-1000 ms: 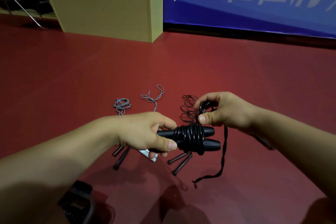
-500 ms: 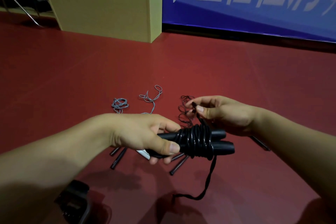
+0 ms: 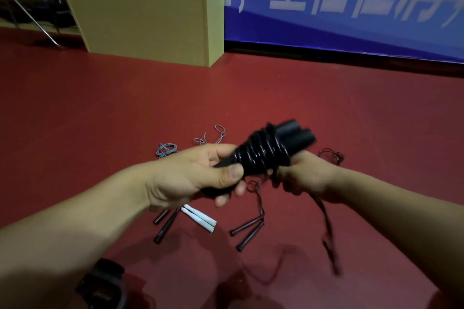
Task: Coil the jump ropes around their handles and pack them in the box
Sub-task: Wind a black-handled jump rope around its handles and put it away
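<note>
My left hand (image 3: 198, 175) grips the near ends of a pair of black jump-rope handles (image 3: 291, 137) held side by side. Glossy black rope (image 3: 261, 155) is coiled in many turns around them. The handles tilt up and away to the right. My right hand (image 3: 303, 175) sits just under the coil, its fingers curled round the loose tail of the rope (image 3: 326, 228), which hangs down blurred to the lower right. Under my hands, on the red floor, lie other ropes with thin dark handles (image 3: 247, 231) and white handles (image 3: 200, 218).
A tan cardboard box (image 3: 150, 12) stands at the back left on the floor. A blue banner (image 3: 351, 7) runs along the back wall. Two grey rope tangles (image 3: 165, 149) lie beyond my left hand. A dark object (image 3: 103, 281) lies at the bottom left.
The wrapped handles have swung from level to tilted up and to the right. My right hand dropped from above the coil to beneath it, pulling the rope tail along.
</note>
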